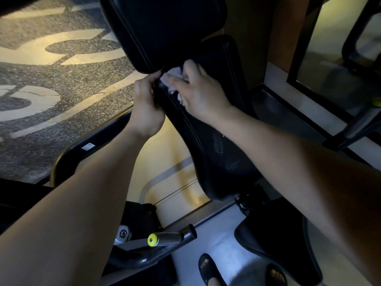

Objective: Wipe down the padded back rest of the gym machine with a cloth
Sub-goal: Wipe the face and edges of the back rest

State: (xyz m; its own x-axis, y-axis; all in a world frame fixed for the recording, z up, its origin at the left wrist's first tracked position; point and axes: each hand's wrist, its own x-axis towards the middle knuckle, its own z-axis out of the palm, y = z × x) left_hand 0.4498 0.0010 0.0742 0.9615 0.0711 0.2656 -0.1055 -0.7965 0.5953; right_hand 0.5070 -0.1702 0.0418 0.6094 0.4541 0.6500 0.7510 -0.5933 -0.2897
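Speckled rubber floor (61,83) with pale painted markings lay left of the back rest (206,131); dim light all over. Back rest itself was a long black pad with a stitched seam, running from mid-view down toward us. Directly above the back rest sat the head pad (165,27), a narrow gap between the two. Below the back rest, lower right: seat pad (278,244). Below and left of it: yellow-capped lever (162,238). Our slippered feet (208,267) were under it at the bottom edge.

Our left hand (144,104) gripped the back rest's left edge near its top, fingers curled tight round the rim. Our right hand (202,91) was on the top of the back rest, fingers bent over the bunched white cloth (171,81), holding it pressed to the padding right at the gap. Cloth mostly hidden under the hand, only a few folds showed.

Judgement: wiping was at the top end; the long lower stretch of the back rest looked undone, pale smudges (218,143) visible there. Risks: wad could catch in the gap under the head pad and pull out of our fingers if pushed up hard. Strip under our left fingers would get skipped unless that hand shifted. Low light could hide what we missed.
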